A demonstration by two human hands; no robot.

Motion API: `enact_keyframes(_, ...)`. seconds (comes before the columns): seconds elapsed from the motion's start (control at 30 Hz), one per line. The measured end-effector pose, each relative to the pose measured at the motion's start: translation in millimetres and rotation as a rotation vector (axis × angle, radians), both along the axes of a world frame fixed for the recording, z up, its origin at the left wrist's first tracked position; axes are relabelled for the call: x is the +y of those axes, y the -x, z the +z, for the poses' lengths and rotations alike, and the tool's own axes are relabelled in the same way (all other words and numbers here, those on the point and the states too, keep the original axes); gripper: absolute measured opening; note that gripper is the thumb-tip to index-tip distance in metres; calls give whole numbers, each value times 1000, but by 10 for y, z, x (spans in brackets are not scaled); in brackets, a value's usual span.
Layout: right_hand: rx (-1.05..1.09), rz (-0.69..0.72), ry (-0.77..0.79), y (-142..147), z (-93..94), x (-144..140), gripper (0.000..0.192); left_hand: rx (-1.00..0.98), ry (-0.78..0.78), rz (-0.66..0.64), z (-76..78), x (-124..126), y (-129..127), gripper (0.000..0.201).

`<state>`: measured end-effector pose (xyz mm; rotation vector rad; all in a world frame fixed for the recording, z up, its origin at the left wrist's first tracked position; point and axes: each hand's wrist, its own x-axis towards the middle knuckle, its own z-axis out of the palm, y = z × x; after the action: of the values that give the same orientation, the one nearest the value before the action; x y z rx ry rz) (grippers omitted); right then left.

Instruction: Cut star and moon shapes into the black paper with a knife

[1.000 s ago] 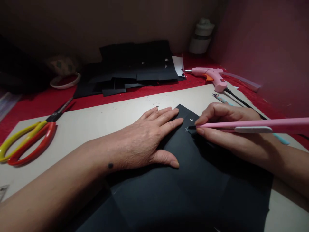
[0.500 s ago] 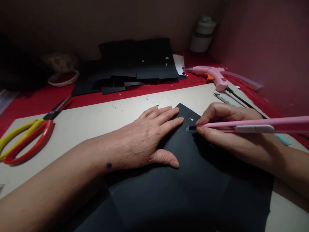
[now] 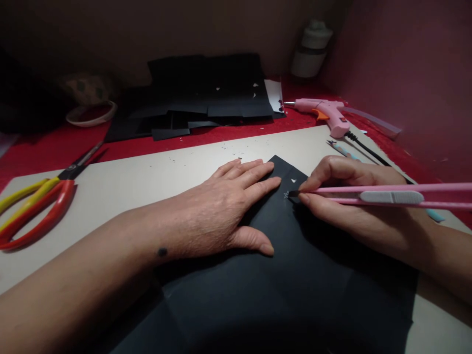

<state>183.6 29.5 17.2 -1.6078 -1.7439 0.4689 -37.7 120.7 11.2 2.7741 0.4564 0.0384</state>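
A large sheet of black paper (image 3: 295, 285) lies on the white board (image 3: 147, 182). Near its far corner are a small star drawn in pale lines (image 3: 286, 195) and, just beyond, a small white triangular cutout (image 3: 293, 180). My left hand (image 3: 228, 211) rests flat on the paper left of the star, fingers stretched out and thumb spread. Between thumb and fingers my right hand (image 3: 342, 196) pinches a pink utility knife (image 3: 391, 196) with a grey slider. Its dark blade tip touches or nearly touches the star's right side.
Scissors (image 3: 55, 196) with yellow and red handles lie at the left. Behind, a stack of black paper (image 3: 206, 93) sits on the red cloth (image 3: 129, 147). A pink glue gun (image 3: 328, 113) with its cord, a pencil (image 3: 342, 150) and a white bottle (image 3: 311, 49) are at the right.
The utility knife has rolled slightly in my right hand, and its rear end sits a little lower in view. My left hand stays put on the paper. The view has shifted slightly.
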Motion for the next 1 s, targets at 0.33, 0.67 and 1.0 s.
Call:
enact_keyframes(0.33,67,-38,53,10,48,-5,9,5,-10,-1,24,-12,-10,100)
enact_keyframes(0.67,90,-63,82,26,59,-3,9,38,-11,14,28,-16,-23,102)
enact_keyframes(1.0,63,-41,74,10,56,-5,11,21,-8,10,27,-7,-11,101)
